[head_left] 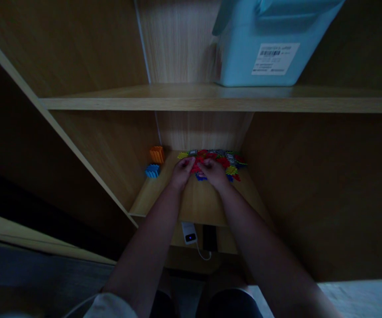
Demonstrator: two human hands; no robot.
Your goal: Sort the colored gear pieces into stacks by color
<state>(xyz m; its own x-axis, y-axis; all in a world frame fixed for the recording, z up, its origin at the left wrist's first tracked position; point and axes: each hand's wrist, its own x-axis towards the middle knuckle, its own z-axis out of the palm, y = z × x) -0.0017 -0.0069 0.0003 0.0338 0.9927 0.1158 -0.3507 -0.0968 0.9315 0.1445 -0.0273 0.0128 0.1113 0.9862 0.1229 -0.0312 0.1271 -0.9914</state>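
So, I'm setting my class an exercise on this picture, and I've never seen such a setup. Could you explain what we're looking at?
There is no machine here, just a person's bare left hand and right hand. A camera worn on the head took this picture, looking forward and down into a shelving unit. Both hands seem to hold a red piece between their fingers; the dim light hides its exact shape. Around them on the lower shelf lie colourful flat pieces. An orange block and a blue block sit to the left. A light-blue container stands on the shelf above.
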